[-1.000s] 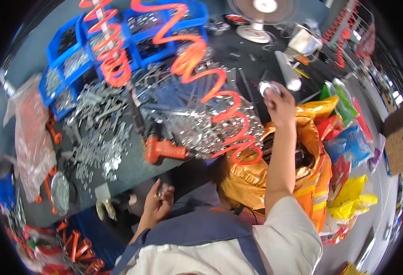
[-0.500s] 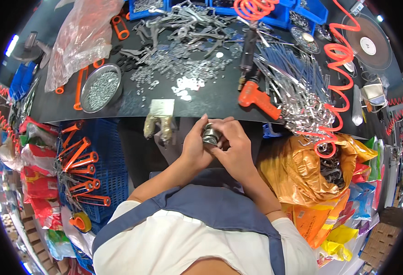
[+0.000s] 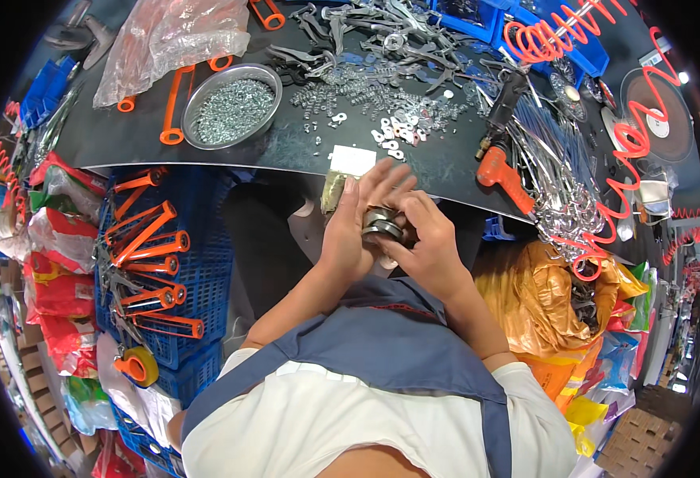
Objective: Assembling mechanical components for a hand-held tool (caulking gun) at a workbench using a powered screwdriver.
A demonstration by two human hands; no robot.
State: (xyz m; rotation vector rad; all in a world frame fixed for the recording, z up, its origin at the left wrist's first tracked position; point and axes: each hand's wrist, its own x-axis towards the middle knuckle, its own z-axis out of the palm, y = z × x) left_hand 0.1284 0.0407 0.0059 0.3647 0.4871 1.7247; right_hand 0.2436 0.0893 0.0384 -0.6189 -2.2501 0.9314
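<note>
We hold a round metal part (image 3: pixel 382 224) between both hands just below the near edge of the black bench (image 3: pixel 286 151). Since half a second ago our view has dipped closer; the left hand (image 3: pixel 355 231) cups it, fingers closed behind, while the right hand (image 3: pixel 426 247) pinches its rim. The orange-handled tool (image 3: pixel 503 174) lies untouched beside loose washers (image 3: pixel 398 131).

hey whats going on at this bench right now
A person in a blue apron holds a small round metal part between both hands, left hand and right hand, just below the edge of a black workbench. On the bench lie a round metal bowl of small silver screws, scattered washers and an orange-handled power tool. A blue crate with orange-handled tools stands to the person's left.
</note>
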